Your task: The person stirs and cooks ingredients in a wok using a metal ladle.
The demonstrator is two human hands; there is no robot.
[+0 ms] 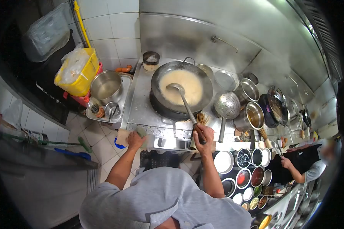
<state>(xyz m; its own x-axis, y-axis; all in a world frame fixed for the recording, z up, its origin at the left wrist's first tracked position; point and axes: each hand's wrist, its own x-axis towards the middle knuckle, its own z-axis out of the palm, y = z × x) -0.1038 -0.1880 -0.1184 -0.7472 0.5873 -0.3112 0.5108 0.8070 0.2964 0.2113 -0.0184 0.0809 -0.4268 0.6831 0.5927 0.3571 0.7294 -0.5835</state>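
My right hand [205, 138] is wrapped round the wooden handle end of a long ladle [187, 106]. The ladle's bowl lies in pale, milky liquid [181, 81] inside a large dark wok [162, 71], which sits on the steel stove. At the stove's front edge, my left hand [135, 140] is closed on a greenish-grey cloth [141, 132]; its fingers are partly hidden. Just left of it is a beige flat piece [123, 137] over something blue. A bamboo brush [202, 119] stands beside my right hand.
Right of the wok are a perforated strainer [227, 105], a pot of brownish liquid [254, 115] and several pans. Bowls of seasonings [243, 178] line the front right. A co-worker's hand [286, 163] holds tongs there. At left, a steel pot [106, 87] rests on a tray.
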